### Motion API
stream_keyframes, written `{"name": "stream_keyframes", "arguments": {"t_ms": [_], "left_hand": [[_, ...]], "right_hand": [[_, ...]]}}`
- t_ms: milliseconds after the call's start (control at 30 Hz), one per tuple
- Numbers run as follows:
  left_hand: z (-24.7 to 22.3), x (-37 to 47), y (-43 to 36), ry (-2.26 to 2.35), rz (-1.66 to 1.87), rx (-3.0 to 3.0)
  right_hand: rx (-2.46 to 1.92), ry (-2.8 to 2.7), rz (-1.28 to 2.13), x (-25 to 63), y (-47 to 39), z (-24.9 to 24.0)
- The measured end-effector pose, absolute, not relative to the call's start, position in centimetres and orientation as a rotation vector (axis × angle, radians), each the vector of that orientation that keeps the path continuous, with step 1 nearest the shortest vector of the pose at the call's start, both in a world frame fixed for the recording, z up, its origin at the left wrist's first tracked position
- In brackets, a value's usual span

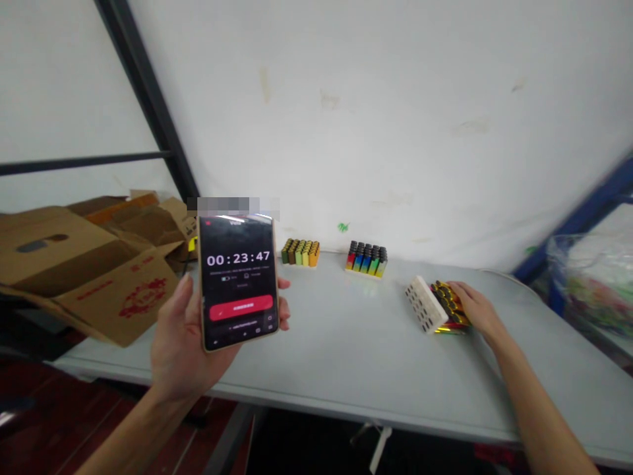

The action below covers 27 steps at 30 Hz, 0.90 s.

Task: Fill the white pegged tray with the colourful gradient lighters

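Note:
My left hand [180, 336] is closed around a smartphone [240, 280], held upright with its screen facing me. The dark screen reads 00:23:47 above a red button. At the right of the table, my right hand [475, 307] grips a block of yellow tubes with black ends [449, 303]; its fingertips are partly hidden. Against the tubes' left side, a white holder with rows of holes [425, 305] tilts on the tabletop. Whether the tubes sit inside that holder, I cannot tell.
Along the wall stand a rack of green-to-orange tubes [301, 253] and a rack of multicoloured tubes with black tops [366, 260]. Opened cardboard boxes [99, 257] cover the left end of the grey table [336, 356]. A blue frame [568, 244] and clear plastic [588, 284] are at the right.

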<state>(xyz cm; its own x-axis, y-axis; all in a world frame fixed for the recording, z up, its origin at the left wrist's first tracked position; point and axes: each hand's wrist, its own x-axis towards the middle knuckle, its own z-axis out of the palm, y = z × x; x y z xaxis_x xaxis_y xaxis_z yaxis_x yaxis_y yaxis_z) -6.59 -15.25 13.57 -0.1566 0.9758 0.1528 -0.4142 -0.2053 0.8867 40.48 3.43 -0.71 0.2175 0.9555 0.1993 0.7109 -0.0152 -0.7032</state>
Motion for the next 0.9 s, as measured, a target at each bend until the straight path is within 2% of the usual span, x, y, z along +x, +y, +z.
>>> {"name": "stream_keyframes", "arguments": {"t_ms": [500, 733, 900], "left_hand": [[14.1, -6.6, -16.3, 0.854, 1.614, 0.909], [11.8, -8.3, -14.3, 0.748, 1.530, 1.000], [10.1, -10.4, -11.4, 0.971, 1.495, 0.900]], "right_hand": [[-1.807, -1.554, 0.419, 40.3, 3.3, -0.4], [-1.804, -1.533, 0.432, 40.0, 3.2, -0.2], [-1.804, -1.513, 0.419, 39.9, 3.1, -0.2]]}}
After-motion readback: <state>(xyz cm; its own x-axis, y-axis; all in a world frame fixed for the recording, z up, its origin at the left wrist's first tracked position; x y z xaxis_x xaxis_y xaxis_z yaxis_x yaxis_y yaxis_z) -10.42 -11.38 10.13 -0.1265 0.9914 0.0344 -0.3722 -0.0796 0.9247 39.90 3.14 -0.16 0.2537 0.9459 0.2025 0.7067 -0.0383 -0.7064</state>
